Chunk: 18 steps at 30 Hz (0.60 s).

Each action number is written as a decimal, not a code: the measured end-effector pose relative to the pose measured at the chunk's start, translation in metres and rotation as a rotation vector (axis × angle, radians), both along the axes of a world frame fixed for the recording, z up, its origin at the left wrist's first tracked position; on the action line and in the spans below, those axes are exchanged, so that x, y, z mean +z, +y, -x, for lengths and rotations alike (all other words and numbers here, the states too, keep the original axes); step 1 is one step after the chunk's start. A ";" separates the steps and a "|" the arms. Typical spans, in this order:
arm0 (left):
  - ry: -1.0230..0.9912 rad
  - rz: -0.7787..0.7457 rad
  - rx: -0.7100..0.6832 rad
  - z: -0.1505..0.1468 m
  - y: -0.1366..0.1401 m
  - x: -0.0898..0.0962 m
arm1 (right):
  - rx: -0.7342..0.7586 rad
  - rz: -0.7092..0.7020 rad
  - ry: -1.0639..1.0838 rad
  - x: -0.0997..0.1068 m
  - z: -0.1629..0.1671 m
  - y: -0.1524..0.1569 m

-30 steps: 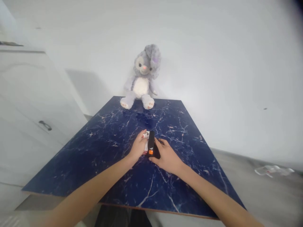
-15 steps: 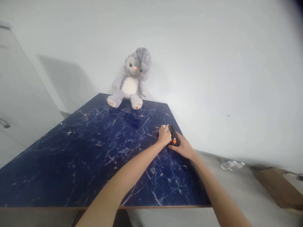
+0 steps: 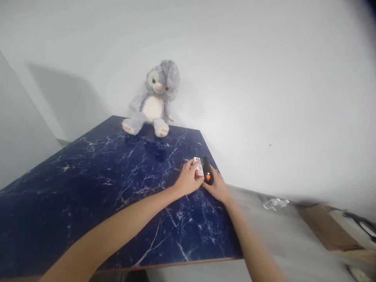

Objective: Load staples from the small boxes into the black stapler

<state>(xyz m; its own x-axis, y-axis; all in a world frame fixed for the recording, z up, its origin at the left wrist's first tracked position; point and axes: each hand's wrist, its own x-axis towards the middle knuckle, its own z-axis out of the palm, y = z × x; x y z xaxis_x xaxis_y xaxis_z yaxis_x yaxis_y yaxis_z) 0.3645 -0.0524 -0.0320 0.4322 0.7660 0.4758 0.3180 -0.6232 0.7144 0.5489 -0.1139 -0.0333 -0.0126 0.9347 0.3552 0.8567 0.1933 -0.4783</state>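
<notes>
My left hand (image 3: 189,177) is closed around a small white and red box (image 3: 199,167), its fingers along the box's left side and near end. Just to the right of the box lies a black rounded object with an orange mark (image 3: 208,172); its exact kind I cannot make out. My right hand (image 3: 217,185) wraps the near and right sides of this black object. Both things are side by side near the right edge of the dark blue marbled table (image 3: 141,176).
A grey plush toy (image 3: 154,98) with a white belly sits at the table's far edge against the white wall. On the floor to the right lie a crumpled clear plastic piece (image 3: 276,203) and a flat brown cardboard (image 3: 327,227).
My left hand has shifted left and nearer me, so more of the white and red box shows. My right hand stays at the black object. The whole view has turned slightly right.
</notes>
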 end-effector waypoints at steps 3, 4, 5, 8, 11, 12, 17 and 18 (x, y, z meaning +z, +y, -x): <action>0.057 0.030 -0.070 0.007 -0.004 -0.005 | 0.028 -0.008 0.023 0.001 0.000 0.000; 0.065 0.052 -0.073 0.006 -0.002 -0.005 | 0.035 -0.009 0.028 0.002 0.001 0.000; 0.073 0.069 -0.072 0.005 -0.001 -0.005 | 0.040 -0.009 0.031 0.002 0.001 0.001; 0.088 0.093 -0.063 0.001 0.003 -0.004 | 0.035 -0.012 0.030 0.003 0.000 0.000; 0.094 0.091 -0.028 0.000 0.002 -0.003 | 0.026 -0.006 0.023 0.003 -0.001 0.000; 0.103 0.080 -0.013 0.001 0.001 -0.002 | 0.028 -0.004 0.024 0.003 -0.001 -0.001; 0.155 0.039 0.041 0.007 -0.005 0.005 | 0.040 -0.012 0.038 0.004 0.000 -0.001; 0.145 0.047 0.032 0.008 -0.004 0.005 | 0.037 -0.011 0.039 0.004 0.000 -0.001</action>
<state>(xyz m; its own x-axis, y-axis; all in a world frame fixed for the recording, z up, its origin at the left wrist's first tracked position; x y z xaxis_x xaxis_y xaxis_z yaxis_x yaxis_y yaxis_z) 0.3567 -0.0564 -0.0265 0.4687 0.8006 0.3732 0.4396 -0.5779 0.6876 0.5485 -0.1151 -0.0295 -0.0332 0.9297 0.3668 0.8295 0.2304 -0.5088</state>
